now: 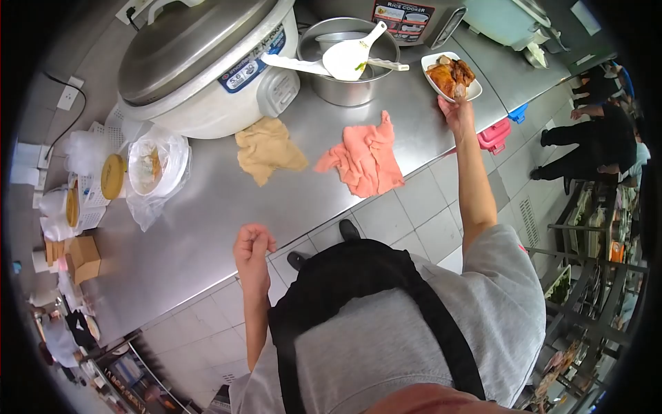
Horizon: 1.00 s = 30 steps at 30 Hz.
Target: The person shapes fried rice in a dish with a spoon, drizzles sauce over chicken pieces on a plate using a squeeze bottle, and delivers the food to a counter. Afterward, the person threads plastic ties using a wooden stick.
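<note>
Toward one o'clock, over the far right part of the steel table (pixel 207 207), the white plate (pixel 475 92) of browned roast meat (pixel 448 76) sits at about twelve from the right hand (pixel 455 109), which grasps its near edge. That hand is clearly the nearer one; from the left hand (pixel 253 248) the plate is well apart, between one and two o'clock. Its longer axis runs roughly from eleven to five. Whether its underside rests on the metal or is raised a little, I cannot tell. The left hand holds nothing visible, its fingers curled loosely together near the table's front edge.

Between seven and eight o'clock from the plate lies a crumpled pink cloth (pixel 369 159), with a tan cloth (pixel 267 148) at nine from that. At nine from the plate stands a steel pot (pixel 345 95), a white ladle (pixel 345 62) across its top, and farther along the same line a large cooker (pixel 196 93). Pale floor tiles (pixel 393 215) show past the table's front edge. Across the room, people in dark clothes (pixel 610 138) stand between three and four o'clock from the plate, and loaded shelving (pixel 579 230) fills four to five
</note>
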Available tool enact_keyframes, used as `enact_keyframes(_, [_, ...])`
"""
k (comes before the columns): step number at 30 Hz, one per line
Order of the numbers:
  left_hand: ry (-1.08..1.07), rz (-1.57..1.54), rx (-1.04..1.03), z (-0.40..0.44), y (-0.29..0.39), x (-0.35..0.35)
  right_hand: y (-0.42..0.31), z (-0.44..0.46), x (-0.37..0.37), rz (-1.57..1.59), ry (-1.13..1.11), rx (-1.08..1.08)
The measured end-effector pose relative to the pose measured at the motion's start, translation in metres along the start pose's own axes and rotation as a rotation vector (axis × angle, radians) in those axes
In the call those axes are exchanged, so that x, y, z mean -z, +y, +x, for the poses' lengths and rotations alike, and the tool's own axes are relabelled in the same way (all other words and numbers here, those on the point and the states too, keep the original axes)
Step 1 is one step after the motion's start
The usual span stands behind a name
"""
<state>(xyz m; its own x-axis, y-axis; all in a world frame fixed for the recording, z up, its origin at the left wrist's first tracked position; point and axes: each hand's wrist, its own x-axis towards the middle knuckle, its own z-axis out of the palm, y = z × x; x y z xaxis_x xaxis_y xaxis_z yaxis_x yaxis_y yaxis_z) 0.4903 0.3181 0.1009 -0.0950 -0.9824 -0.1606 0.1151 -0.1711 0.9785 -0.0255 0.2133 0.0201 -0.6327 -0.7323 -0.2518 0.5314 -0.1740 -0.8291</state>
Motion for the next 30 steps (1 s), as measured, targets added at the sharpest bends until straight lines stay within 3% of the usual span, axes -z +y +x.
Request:
enact_keyframes(6, [-0.112,0.149,0.031,0.007,0.004,-0.030,-0.031,-0.070,0.001,-0.240,0.010,-0.048])
enact_keyframes(11, [-0.259,0.179,0.075,0.012,0.000,-0.032,-0.047,-0.168,-0.019,-0.557,-0.298,-0.068])
enact_keyframes(12, [-0.340,0.210,-0.027,0.017,-0.013,-0.027,-0.043,-0.187,-0.037,-0.619,-0.347,-0.076])
enact_keyframes(14, [-0.388,0.191,-0.017,0.013,-0.021,-0.022,-0.021,-0.212,-0.051,-0.635,-0.543,-0.160])
enact_keyframes(16, [-0.385,0.032,0.163,-0.001,0.004,-0.011,0.011,-0.235,-0.076,-0.633,-0.656,-0.297])
enact_keyframes(17, [-0.310,0.024,0.148,-0.009,0.003,0.003,0.028,-0.250,-0.094,-0.641,-0.684,-0.376])
enact_keyframes(19, [-0.383,-0.204,0.233,-0.016,0.005,0.025,0.069,-0.271,-0.128,-0.530,-0.845,-0.481])
enact_keyframes(22, [-0.242,-0.224,0.140,-0.055,0.013,0.089,0.118,-0.322,-0.182,-0.507,-0.929,-0.548])
enact_keyframes(24, [-0.100,-0.285,0.115,-0.082,0.006,0.136,0.151,-0.350,-0.221,-0.582,-1.182,-0.660])
enact_keyframes(30, [0.224,-0.490,0.090,-0.165,-0.002,0.264,0.246,-0.469,-0.329,-0.609,-1.507,-0.822])
